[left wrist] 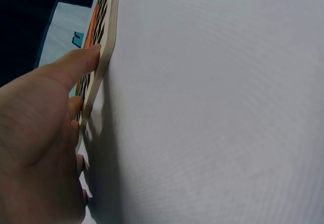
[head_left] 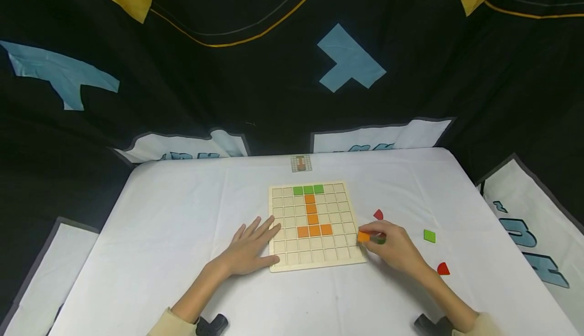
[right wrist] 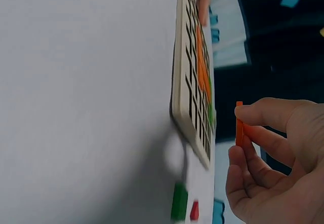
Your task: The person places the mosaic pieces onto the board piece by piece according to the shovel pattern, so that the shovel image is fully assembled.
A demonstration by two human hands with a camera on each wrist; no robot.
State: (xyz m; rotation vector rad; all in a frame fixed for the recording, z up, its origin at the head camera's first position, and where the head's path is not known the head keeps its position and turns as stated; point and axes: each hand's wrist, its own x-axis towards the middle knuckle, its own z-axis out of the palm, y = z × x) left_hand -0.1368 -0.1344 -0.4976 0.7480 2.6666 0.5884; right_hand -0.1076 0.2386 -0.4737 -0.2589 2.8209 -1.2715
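Note:
A square wooden grid board (head_left: 292, 260) lies on the white table, with three green tiles (head_left: 308, 190) in its top row. Below them, orange tiles (head_left: 312, 219) form a column ending in a short row. My left hand (head_left: 246, 252) rests at the board's left edge, fingers spread and straight, the thumb (left wrist: 83, 64) on its rim. Just off the board's right edge, my right hand (head_left: 397, 247) pinches an orange square tile (right wrist: 239, 125) between thumb and fingers. Under that hand a green piece (head_left: 378, 240) shows, partly hidden by the fingers.
A small pattern card (head_left: 301, 163) lies behind the board. To the right are a green tile (head_left: 429, 235), a red piece (head_left: 378, 215) and another red piece (head_left: 443, 268). Dark cloth (head_left: 274, 98) with printed shapes hangs behind the table.

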